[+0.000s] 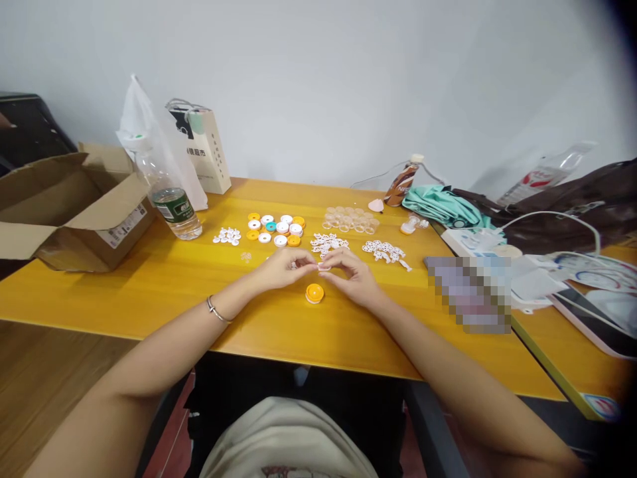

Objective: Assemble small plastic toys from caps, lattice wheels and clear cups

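Note:
My left hand [284, 267] and my right hand [352, 273] meet fingertip to fingertip over the yellow table [149, 285], both pinched on a small white plastic piece [321, 266]. An orange round cap [314, 293] lies on the table just below the fingertips. Behind the hands lie a cluster of orange, white and teal caps [277, 230], heaps of small white parts [328, 243] [385, 251] [227, 236], and clear rings [351, 219].
An open cardboard box [64, 212] sits at the far left, with a water bottle [172, 196], a plastic bag and a paper bag [209, 149] beside it. At the right lie a brown bottle [402, 182], green cloth [440, 206], cables and papers [537, 279].

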Tool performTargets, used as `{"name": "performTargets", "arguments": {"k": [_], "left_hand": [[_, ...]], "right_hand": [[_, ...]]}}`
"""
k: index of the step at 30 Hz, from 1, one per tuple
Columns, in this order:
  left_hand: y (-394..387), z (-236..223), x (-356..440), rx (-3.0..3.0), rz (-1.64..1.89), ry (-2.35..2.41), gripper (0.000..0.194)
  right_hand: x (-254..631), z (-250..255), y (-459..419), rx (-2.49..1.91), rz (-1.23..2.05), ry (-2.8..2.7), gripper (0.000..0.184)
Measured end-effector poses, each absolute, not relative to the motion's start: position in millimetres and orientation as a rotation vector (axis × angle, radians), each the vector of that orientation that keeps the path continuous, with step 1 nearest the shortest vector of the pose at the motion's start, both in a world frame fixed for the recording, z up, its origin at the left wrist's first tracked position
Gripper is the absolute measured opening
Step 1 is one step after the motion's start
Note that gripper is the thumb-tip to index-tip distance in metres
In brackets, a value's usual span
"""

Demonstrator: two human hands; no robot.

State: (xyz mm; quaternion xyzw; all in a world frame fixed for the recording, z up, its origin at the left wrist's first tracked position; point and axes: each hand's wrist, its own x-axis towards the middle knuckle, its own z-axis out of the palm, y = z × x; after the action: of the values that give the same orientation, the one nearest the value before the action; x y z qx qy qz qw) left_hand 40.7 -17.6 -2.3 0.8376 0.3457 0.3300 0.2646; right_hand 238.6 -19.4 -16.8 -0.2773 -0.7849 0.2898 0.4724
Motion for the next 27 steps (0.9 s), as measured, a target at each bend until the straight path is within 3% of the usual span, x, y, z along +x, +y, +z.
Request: {"name": "performTargets", "arguments": {"k": [6, 10, 15, 27], "left_hand": [[-13.8, -3.2, 36.3, 2.481, 1.006, 0.97, 0.017], [-12.0, -3.7, 34.2, 2.637, 0.994, 0.961, 0.017], [-12.4, -2.2, 34.6, 2.656, 0.983, 0.97, 0.016], [-14.5, -2.1, 36.3, 2.676, 0.921, 0.931, 0.016]], "right_hand": [[276.0, -12.2, 13.1, -1.01, 0.58, -1.515, 0.015], [285.2, -27.6, 27.5, -1.213, 0.361, -1.773, 0.016], [278.8, -40.8, 31.7, -1.238, 0.254, -2.011, 0.022], [275.6, -40.0, 31.9, -1.21, 0.213, -2.012, 0.014]]}}
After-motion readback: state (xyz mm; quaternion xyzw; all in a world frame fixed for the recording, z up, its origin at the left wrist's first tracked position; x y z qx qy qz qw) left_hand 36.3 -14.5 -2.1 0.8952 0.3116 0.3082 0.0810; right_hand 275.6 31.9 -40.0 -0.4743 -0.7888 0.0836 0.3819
